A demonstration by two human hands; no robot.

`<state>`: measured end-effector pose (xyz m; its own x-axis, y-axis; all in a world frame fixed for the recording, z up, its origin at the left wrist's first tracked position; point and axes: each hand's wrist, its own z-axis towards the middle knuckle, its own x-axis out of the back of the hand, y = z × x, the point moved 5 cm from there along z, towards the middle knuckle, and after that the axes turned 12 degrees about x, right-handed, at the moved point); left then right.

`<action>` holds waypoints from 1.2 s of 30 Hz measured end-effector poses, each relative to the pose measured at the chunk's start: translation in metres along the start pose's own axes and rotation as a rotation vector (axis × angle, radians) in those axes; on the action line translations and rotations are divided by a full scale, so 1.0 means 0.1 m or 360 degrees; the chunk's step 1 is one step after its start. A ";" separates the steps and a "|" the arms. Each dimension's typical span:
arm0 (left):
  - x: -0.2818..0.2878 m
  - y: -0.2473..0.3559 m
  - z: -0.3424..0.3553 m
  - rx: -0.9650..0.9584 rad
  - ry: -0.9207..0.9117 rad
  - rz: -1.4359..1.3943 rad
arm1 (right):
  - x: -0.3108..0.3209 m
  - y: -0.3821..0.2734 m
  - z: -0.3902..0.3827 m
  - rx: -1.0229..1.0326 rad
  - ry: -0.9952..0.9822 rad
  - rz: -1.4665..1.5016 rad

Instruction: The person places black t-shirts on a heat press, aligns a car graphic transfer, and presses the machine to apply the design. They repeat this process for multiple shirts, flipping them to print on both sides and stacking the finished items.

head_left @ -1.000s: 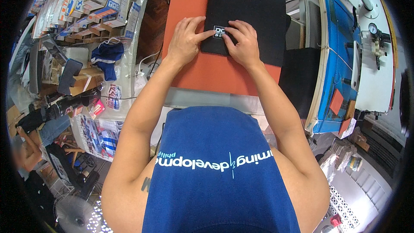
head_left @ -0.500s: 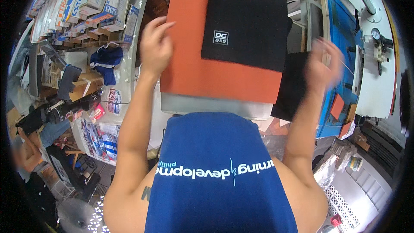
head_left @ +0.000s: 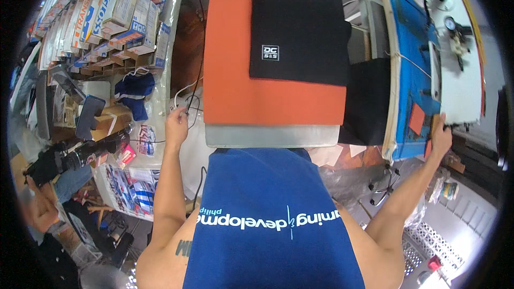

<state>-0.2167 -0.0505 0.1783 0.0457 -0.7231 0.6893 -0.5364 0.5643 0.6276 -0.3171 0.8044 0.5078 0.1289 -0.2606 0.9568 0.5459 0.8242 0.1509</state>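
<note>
A black folded fabric (head_left: 297,18) with a small square printed patch (head_left: 270,52) lies on an orange pad (head_left: 230,101) over a pale platen (head_left: 272,135). My left hand (head_left: 176,118) is left of the pad near some cables, fingers loosely bent and apart, with nothing visible in them. My right hand (head_left: 440,134) is closed at the lower edge of the white press head (head_left: 459,96) beside its blue side (head_left: 409,75); exactly what its fingers grip is hidden.
Cardboard boxes (head_left: 115,8), a dark phone-like device (head_left: 91,115) and navy cloth (head_left: 134,96) crowd the left bench. Another person's arm (head_left: 40,203) is at far left. A pressure gauge (head_left: 450,23) sits on the press; a wheeled chair base (head_left: 383,187) stands below.
Both hands have left the patch. The left moved left and down; the right moved right and down onto the press head's edge. The fabric stays on the pad.
</note>
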 end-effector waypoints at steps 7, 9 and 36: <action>-0.36 -0.73 -0.48 0.0050 0.0088 0.0055 | 0.20 -0.63 -0.46 0.0146 0.0287 0.0285; -0.65 -1.23 -0.62 0.0394 -0.0295 0.0029 | 0.29 -0.89 -0.71 0.0405 0.0439 0.0361; -1.32 -1.57 -1.44 0.0949 -0.0561 -0.0712 | 1.48 -3.31 -2.57 0.1370 0.0870 0.1467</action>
<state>-0.0172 0.0137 0.0408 0.1471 -0.9680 0.2035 -0.8921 -0.0410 0.4500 -0.2656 0.3642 0.5351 0.5773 0.5481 0.6053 -0.5692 0.8016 -0.1830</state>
